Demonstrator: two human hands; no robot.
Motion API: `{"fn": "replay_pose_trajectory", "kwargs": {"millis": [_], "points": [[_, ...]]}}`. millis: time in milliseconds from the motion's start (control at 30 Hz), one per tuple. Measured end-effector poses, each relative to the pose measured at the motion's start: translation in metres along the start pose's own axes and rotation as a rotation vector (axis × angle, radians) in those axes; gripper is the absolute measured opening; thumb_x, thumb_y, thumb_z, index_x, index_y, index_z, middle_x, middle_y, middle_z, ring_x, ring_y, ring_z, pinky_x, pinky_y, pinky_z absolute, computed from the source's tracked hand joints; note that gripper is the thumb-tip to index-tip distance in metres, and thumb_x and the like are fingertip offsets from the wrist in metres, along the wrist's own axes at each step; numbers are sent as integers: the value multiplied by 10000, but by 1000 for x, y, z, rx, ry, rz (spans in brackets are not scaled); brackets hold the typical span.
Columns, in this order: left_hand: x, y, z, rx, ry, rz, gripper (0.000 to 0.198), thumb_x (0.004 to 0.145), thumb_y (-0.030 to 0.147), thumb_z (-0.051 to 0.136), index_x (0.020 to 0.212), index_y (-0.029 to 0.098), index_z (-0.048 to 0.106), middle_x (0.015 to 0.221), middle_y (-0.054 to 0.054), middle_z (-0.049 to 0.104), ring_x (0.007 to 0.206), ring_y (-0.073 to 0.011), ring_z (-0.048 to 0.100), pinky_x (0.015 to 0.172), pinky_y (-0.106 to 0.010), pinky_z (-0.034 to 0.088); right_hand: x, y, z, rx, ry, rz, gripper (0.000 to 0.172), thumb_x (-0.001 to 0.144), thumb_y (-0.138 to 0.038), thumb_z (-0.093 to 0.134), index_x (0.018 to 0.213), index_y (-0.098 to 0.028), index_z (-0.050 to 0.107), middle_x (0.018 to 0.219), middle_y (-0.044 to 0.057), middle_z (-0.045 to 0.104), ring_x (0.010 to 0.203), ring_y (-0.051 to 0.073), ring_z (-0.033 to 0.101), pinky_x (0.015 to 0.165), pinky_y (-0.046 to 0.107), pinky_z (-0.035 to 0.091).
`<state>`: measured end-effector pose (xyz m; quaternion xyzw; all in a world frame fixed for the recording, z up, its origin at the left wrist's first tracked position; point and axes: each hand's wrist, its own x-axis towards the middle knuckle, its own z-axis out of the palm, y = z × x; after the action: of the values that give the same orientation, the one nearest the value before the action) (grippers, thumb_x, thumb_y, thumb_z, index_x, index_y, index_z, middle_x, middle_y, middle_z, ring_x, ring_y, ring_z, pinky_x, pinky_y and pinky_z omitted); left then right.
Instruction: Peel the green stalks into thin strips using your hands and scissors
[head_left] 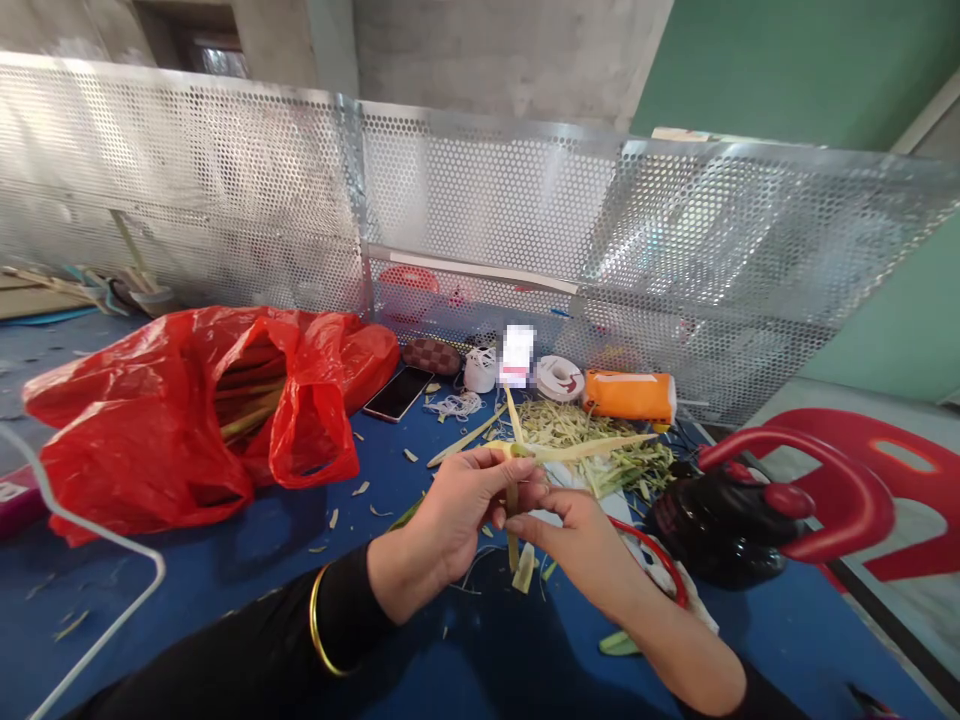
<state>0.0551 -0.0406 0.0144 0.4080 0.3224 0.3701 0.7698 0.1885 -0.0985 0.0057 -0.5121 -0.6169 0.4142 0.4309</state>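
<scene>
By the left hand (459,512), closed in a pinch, pale crossed leaf strips (585,450) are held at frame centre; the lower tail (513,548) is apparently pinched by the right hand (583,545), its contact partly hidden. Light, pliable, probably easily split, the strips are best gripped flat near their crossing (520,451). Beyond, right of centre, shavings (555,417) are heaped.

Both sleeves (255,650) are black, the left one ringed by a slim, smooth gold bangle (313,620).

Held strips (589,449) — partly covered.
</scene>
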Motion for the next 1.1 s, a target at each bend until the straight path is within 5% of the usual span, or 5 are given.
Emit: {"fn": "replay_pose_trajectory", "kwargs": {"millis": [333,567,767,900,1100], "points": [[1,11,-3,142,-69,15,153,713,235,707,771,97,676,746,-82,704,421,-47,512,364,-153,373,-4,-3,-5,-46,-48,33,223,784,-322,659,609,-183,652,722,-4,605,741,168,556,726,272,437],[-4,12,1,173,-47,49,96,737,197,672,775,113,641,822,-96,715,666,-134,662,361,-136,386,-9,-10,-11,18,-248,46,182,791,-327,657,666,-202,700,757,18,660,766,178,588,738,292,455],[-5,9,5,134,-20,20,121,727,190,682,784,118,602,802,-88,712,620,-119,655,319,-126,319,-9,-12,-12,-61,-323,13,168,815,-304,632,706,-209,718,735,4,667,739,162,599,710,266,462],[-3,8,2,84,-22,67,197,716,261,713,800,127,596,758,-56,689,581,-98,625,321,-126,307,-3,-6,-13,-189,-192,21,129,782,-268,648,674,-205,683,697,-5,654,703,165,578,700,272,450],[-5,10,2,137,-41,65,220,704,304,714,773,127,603,694,-34,655,536,-81,577,333,-134,311,1,-5,-17,37,243,-49,205,822,-382,589,740,-199,628,714,16,619,707,175,565,671,272,440]]}}
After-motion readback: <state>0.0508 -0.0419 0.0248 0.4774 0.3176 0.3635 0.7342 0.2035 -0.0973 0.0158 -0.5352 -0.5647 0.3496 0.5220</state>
